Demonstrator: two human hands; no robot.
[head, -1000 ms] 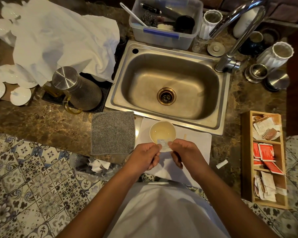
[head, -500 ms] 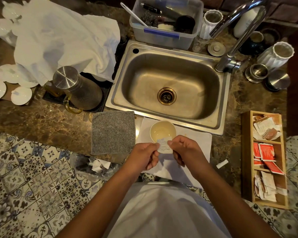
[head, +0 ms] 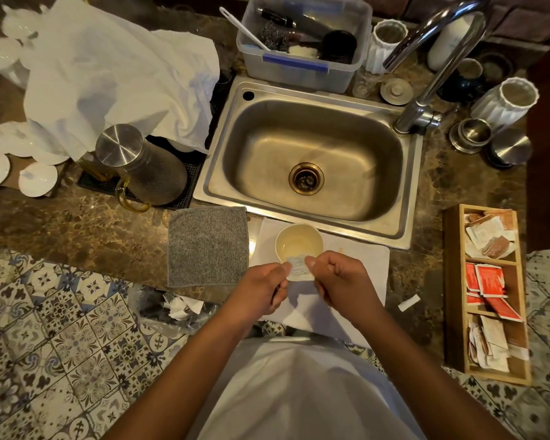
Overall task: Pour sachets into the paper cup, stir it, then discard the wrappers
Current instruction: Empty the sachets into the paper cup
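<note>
A small white sachet (head: 297, 269) is pinched between the left hand (head: 262, 290) and right hand (head: 340, 282), each grip clamped on a side edge, just at 6 o'clock of the paper cup (head: 299, 241). It is judged light, thin and easily torn; top corners are best held.

Both hands (head: 302, 282) pinch a sachet (head: 298, 269) beside the paper cup (head: 299, 242).

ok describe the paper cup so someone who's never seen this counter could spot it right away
Start at the steel sink in the middle of the counter. Just in front of its near rim lies a white napkin, and the paper cup stands on its far left corner, right of the grey cloth. It is the only small, round, cream cup there, open-topped, with a sachet held at its near rim.
</note>
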